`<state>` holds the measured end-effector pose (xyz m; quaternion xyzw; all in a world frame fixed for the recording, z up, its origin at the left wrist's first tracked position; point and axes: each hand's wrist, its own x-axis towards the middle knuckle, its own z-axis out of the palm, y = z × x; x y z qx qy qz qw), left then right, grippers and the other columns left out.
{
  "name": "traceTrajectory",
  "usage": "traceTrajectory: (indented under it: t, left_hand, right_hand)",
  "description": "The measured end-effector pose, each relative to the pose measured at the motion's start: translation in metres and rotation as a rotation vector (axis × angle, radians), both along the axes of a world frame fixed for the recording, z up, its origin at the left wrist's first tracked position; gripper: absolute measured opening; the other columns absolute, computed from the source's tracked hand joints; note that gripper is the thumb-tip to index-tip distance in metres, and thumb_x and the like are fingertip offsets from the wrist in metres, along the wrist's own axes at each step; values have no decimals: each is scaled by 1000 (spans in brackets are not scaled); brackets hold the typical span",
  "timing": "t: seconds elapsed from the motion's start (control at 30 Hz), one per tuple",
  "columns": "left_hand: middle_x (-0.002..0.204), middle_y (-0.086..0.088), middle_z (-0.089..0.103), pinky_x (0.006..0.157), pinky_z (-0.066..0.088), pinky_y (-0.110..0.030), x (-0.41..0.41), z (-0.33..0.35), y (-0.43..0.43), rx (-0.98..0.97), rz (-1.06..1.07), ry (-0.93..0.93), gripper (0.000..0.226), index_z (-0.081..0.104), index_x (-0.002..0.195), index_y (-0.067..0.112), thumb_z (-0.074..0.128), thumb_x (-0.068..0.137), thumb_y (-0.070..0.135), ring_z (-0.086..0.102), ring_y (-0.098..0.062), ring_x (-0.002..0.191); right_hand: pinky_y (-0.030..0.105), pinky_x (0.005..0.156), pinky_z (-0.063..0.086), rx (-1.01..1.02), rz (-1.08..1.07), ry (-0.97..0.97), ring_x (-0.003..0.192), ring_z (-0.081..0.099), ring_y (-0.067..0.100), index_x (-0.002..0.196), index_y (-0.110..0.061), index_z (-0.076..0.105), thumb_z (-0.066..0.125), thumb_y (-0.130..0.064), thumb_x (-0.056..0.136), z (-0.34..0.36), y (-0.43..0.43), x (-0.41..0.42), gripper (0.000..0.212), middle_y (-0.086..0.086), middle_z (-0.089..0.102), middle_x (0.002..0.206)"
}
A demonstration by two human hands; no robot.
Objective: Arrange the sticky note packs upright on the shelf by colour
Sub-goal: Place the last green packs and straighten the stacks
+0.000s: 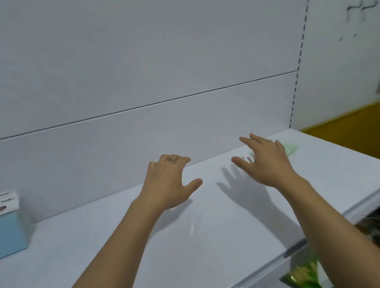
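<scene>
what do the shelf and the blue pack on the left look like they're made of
Shelf: probably painted or powder-coated metal, smooth white with a soft sheen. It shows a faint glare streak and a thin folded front lip.
Blue pack: looks like a block of matte pale-blue paper with a white printed card band across the top. Any clear wrap is too blurred to tell.

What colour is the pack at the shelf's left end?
The sticky note pack is light blue, white at its top; head view.
</scene>
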<state>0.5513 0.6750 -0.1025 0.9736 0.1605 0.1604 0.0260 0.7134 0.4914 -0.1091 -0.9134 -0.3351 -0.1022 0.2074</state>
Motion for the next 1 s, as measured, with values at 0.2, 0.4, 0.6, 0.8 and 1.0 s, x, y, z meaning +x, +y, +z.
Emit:
traceTrajectory:
  t: [0.2, 0.4, 0.6, 0.8, 1.0]
  left_hand:
    - [146, 4, 39, 107, 23, -39, 83, -22, -57, -41, -62, 141, 63, 37, 140, 28, 49, 86, 58, 25, -16, 137]
    - [145, 4, 39, 104, 27, -40, 146, -37, -97, -88, -99, 166, 61, 39, 140, 28, 51, 86, 55, 29, -18, 135]
    - [143, 4, 44, 100, 31, -37, 177, -67, -122, -160, -106, 91, 55, 40, 138, 27, 46, 90, 52, 36, -20, 129]
    - [148, 8, 38, 100, 28, -39, 180, -84, -115, -56, -85, 56, 49, 24, 145, 40, 33, 97, 45, 33, -20, 132]
    - [150, 1, 32, 99, 25, -42, 179, -87, -114, -36, -53, 113, 48, 17, 144, 48, 17, 96, 52, 30, -22, 134]
  right_hand:
    - [48, 115, 18, -3, -128, 96, 141, 27, 22, 143, -28, 37, 46, -56, 90, -30, -56, 76, 61, 2, 30, 154]
    - [43, 110, 27, 40, -212, 144, 135, 37, 24, 138, -22, 47, 48, -42, 92, -53, -72, 130, 50, 3, 40, 148]
    - [42, 112, 19, 76, -22, 7, 126, 45, 22, 136, -23, 49, 43, -29, 94, -72, -51, 123, 43, -1, 58, 132]
    - [32, 86, 41, 178, 52, -16, 96, 59, 21, 121, -26, 62, 46, -22, 91, -71, -57, 121, 35, -1, 72, 97]
    - [35, 101, 36, 325, -137, 54, 118, 53, 21, 131, -24, 55, 43, -25, 95, -66, -67, 144, 37, 2, 62, 126]
